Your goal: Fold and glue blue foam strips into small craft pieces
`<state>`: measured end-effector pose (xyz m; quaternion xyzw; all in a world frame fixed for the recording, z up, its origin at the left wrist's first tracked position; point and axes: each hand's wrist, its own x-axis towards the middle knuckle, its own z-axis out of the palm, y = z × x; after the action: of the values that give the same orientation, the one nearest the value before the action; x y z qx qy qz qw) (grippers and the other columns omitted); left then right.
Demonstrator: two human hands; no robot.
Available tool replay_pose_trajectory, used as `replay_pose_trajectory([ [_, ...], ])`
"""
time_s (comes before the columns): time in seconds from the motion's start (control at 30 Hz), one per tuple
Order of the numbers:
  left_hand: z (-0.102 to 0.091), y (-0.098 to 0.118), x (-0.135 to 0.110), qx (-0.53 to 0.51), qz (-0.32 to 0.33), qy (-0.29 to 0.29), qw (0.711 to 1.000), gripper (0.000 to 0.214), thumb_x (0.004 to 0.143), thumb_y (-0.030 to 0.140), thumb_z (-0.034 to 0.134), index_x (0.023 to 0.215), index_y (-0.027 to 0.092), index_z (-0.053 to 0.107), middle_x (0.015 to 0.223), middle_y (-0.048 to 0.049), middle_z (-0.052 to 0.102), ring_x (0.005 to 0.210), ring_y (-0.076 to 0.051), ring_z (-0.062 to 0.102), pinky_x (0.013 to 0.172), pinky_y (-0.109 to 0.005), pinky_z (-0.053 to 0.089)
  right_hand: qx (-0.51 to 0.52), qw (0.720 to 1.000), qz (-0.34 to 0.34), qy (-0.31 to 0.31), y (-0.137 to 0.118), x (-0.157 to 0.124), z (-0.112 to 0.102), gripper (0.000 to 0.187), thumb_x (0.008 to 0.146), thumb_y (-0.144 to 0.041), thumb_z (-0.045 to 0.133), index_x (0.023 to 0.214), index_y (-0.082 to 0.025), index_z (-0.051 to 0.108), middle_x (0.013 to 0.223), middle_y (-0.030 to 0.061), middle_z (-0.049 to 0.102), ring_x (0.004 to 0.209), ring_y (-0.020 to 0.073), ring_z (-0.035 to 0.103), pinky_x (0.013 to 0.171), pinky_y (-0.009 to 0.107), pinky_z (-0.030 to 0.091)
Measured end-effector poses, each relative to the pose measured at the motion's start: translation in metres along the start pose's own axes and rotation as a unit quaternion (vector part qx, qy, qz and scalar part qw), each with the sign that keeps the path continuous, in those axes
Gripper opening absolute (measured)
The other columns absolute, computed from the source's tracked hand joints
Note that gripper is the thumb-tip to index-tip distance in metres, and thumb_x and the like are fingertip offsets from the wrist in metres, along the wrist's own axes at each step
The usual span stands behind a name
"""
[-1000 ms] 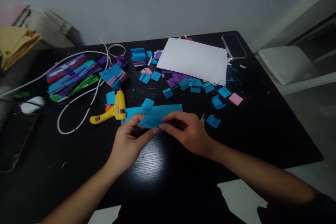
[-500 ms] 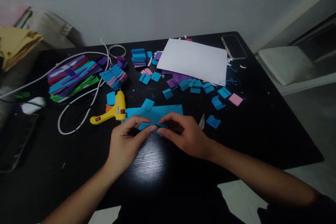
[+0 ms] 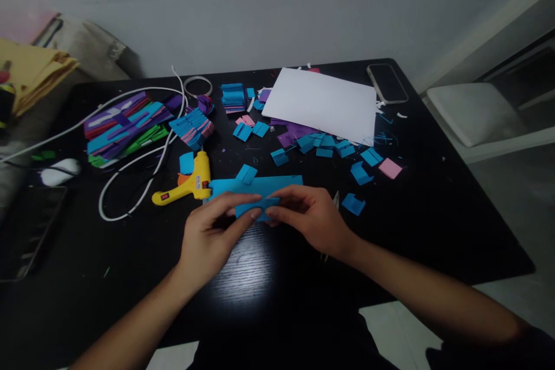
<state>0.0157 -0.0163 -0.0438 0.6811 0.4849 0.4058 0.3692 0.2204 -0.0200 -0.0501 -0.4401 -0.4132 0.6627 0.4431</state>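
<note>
Between my left hand [image 3: 212, 228] and my right hand [image 3: 316, 219] is a small folded piece of blue paper [image 3: 247, 208]. Both hands pinch it, thumbs on the near side and fingers behind, so part of it is hidden. Just beyond lies a longer blue paper strip [image 3: 281, 183] flat on the black table, with a small folded blue piece [image 3: 247, 174] over its far edge. A yellow glue gun [image 3: 191, 182] rests at the strip's left end. Metal scissors [image 3: 336, 200] lie partly under my right hand.
Several folded blue papers [image 3: 325, 144] and a pink piece [image 3: 390, 168] are scattered beyond and to the right. A white sheet [image 3: 321, 101], a phone [image 3: 387, 83], bundled colored strips [image 3: 125, 127], a white cable [image 3: 102, 202] and a mouse [image 3: 60, 173] surround the work area.
The blue paper has tilted, so its broad face now shows where mostly its edge did before. My fingers have shifted slightly along it. The whole view has moved a little.
</note>
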Motion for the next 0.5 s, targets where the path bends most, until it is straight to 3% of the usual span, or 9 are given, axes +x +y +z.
replay_pose_trajectory([
  [0.07, -0.0039, -0.0006, 0.0014, 0.061, 0.039, -0.023, 0.997, 0.02, 0.089, 0.022, 0.079, 0.108, 0.026, 0.076, 0.089, 0.0024, 0.076, 0.076, -0.012, 0.068, 0.071, -0.023, 0.055, -0.001, 1.0, 0.014, 0.002, -0.0019, 0.0007, -0.0012, 0.033, 0.071, -0.032, 0.094, 0.097, -0.018, 0.079, 0.078, 0.0011, 0.08, 0.069, 0.0169, 0.076, 0.073, 0.032, 0.063],
  [0.2, -0.0083, -0.0034, 0.0042, 0.107, 0.108, -0.076, 0.986, 0.038, 0.085, 0.031, 0.085, 0.117, 0.021, 0.068, 0.106, -0.0028, 0.076, 0.096, -0.018, 0.072, 0.084, -0.027, 0.057, -0.012, 1.0, 0.025, 0.006, -0.0045, 0.0023, -0.0036, 0.034, 0.07, -0.033, 0.094, 0.097, -0.018, 0.079, 0.078, 0.0005, 0.079, 0.069, 0.0162, 0.075, 0.072, 0.03, 0.061],
  [0.5, -0.0078, -0.0049, 0.0049, 0.113, 0.171, -0.092, 0.974, 0.041, 0.089, 0.022, 0.08, 0.127, 0.018, 0.065, 0.111, -0.0071, 0.071, 0.101, -0.018, 0.07, 0.089, -0.028, 0.057, 0.014, 0.998, 0.063, -0.011, -0.0013, 0.0079, -0.0065, 0.034, 0.065, -0.032, 0.096, 0.09, -0.019, 0.077, 0.074, -0.0019, 0.077, 0.063, 0.0134, 0.071, 0.066, 0.028, 0.057],
])
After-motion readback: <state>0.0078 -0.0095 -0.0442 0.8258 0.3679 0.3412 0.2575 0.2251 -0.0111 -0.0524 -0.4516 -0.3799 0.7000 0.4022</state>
